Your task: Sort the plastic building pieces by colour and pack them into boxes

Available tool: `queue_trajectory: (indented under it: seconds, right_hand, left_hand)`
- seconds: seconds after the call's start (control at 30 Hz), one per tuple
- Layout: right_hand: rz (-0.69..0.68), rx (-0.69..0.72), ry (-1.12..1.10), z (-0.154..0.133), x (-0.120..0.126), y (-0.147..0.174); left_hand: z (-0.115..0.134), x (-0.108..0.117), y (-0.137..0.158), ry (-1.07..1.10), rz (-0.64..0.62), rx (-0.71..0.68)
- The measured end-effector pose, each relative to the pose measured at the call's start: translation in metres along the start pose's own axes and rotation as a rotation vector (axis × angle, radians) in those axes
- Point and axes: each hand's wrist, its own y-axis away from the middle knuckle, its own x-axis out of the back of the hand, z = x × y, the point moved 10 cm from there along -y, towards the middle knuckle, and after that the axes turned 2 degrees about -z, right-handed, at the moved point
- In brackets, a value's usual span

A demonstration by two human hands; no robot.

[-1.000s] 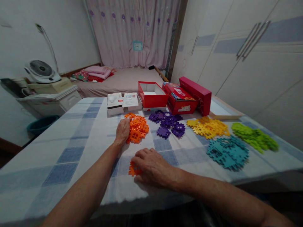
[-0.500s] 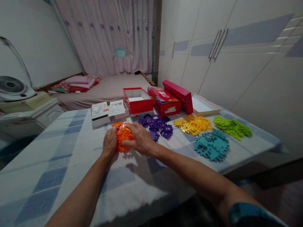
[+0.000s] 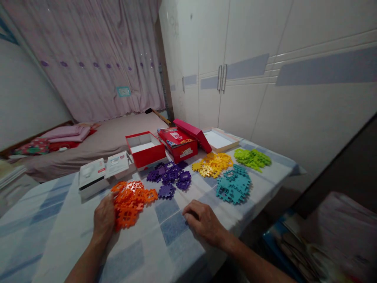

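My left hand [image 3: 104,218] rests on edge against the left side of a pile of orange plastic interlocking pieces [image 3: 129,202], its fingers curved along the pile but not closed round a piece. Some of its fingertips are hidden. My right hand [image 3: 204,222] hovers over the near part of the table, fingers curled in and no piece visible in it. Purple interlocking pieces [image 3: 167,177] lie just right of the orange pile. Beyond my right hand are teal pieces [image 3: 234,184], with yellow pieces [image 3: 213,164] and lime green pieces [image 3: 252,158] farther back.
Along the table's far side stand a white box [image 3: 92,177], an open red box [image 3: 150,155], a red carton [image 3: 182,151] with a red lid [image 3: 193,133] leaning on it, and a shallow tray [image 3: 226,146]. A checked cloth [image 3: 123,257] covers the table. A white wardrobe [image 3: 250,106] rises behind.
My right hand has left the orange pile and moved right, toward the table's near edge. The orange pieces lie more spread out. My left hand stays at the pile; the view has turned right.
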Motion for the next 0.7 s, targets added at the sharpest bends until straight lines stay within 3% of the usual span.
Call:
queue_trajectory:
  seconds: [0.1, 0.3, 0.43, 0.53, 0.7]
  right_hand:
    - [-0.001, 0.014, 0.000, 0.000, -0.004, -0.003]
    - [-0.031, 0.033, 0.039, -0.003, -0.009, -0.003]
    - [-0.037, 0.019, 0.021, 0.000, -0.009, -0.002]
    - [-0.029, 0.015, 0.006, 0.003, -0.010, -0.003]
    - [-0.028, 0.010, -0.044, -0.001, -0.010, 0.000]
  left_hand:
    - [-0.003, 0.004, 0.003, 0.063, 0.030, 0.077]
    - [0.012, 0.014, -0.005, -0.039, -0.083, 0.044]
    - [0.061, 0.012, 0.008, -0.048, -0.125, -0.061]
    - [0.110, -0.021, 0.037, 0.038, -0.195, -0.170]
    - [0.159, -0.115, 0.087, 0.282, -0.412, -0.284]
